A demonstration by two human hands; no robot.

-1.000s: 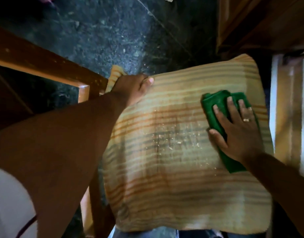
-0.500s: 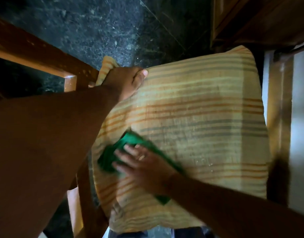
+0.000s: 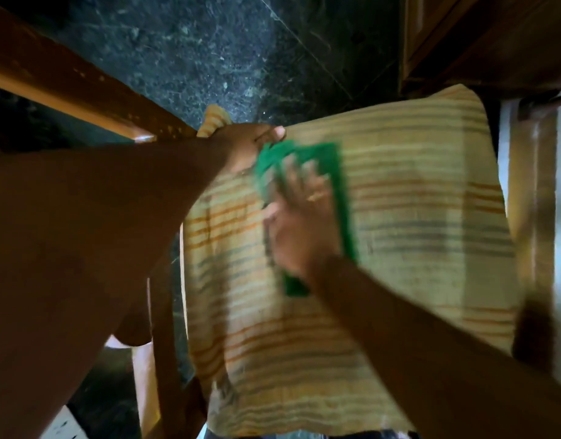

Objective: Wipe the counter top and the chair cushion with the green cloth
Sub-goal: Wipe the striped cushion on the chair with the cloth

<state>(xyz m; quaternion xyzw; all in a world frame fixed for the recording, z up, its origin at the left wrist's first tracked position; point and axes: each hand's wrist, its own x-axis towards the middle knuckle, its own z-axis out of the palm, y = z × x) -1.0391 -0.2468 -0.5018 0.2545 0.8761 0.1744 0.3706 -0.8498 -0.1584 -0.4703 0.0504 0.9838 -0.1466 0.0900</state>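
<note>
A striped yellow and orange chair cushion (image 3: 415, 232) fills the middle of the head view. My left hand (image 3: 247, 144) grips its far left corner and holds it in place. The green cloth (image 3: 333, 166) lies flat on the cushion's upper left part, right beside my left hand. My right hand (image 3: 301, 223), with a ring on one finger, presses down on the cloth with fingers spread. Both the right hand and the cloth are blurred by motion. Much of the cloth is hidden under the hand.
A wooden chair arm (image 3: 82, 90) runs across the upper left, and a wooden frame piece (image 3: 158, 343) stands along the cushion's left edge. Dark speckled stone floor (image 3: 193, 42) lies beyond. A wooden cabinet (image 3: 494, 36) is at the top right, a pale upright post (image 3: 532, 201) at the right.
My right hand has swept the green cloth from the cushion's right side to its lower left, then up toward the far left corner next to my left hand. The left hand kept its grip.
</note>
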